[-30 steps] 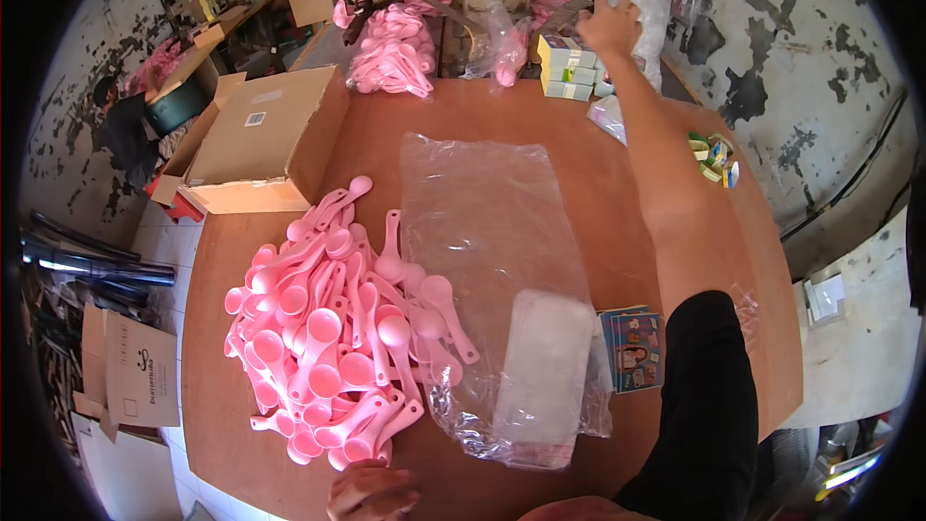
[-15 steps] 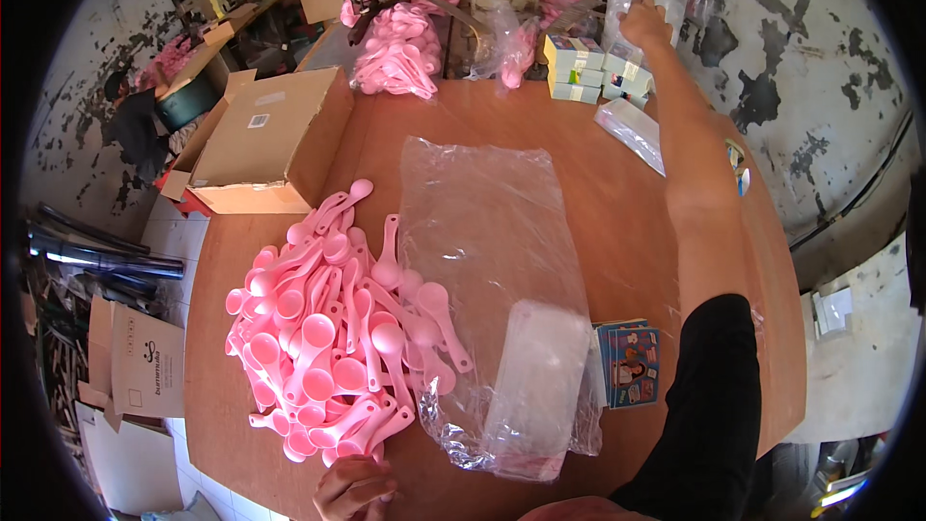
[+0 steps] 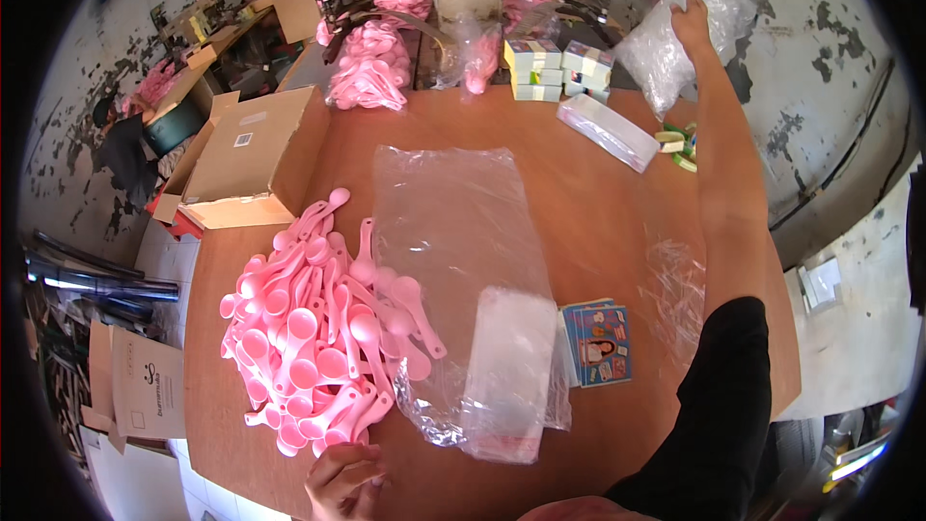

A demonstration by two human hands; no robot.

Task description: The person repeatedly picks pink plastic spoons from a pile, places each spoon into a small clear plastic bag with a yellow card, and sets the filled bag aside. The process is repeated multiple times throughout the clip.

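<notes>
Black sleeve point(image 3: 709, 415) ending partway down right arm point(image 3: 735, 203); right hand point(image 3: 691, 27), left hand point(image 3: 344, 482) bare.

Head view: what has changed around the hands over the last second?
The right hand has moved to the right, away from the card stacks, and the bulky clear plastic bag has come along, its fingers now closed on the bag. The left hand stays near the front edge of the pink spoon pile. The pile and the flat clear bag lie as before.
</notes>
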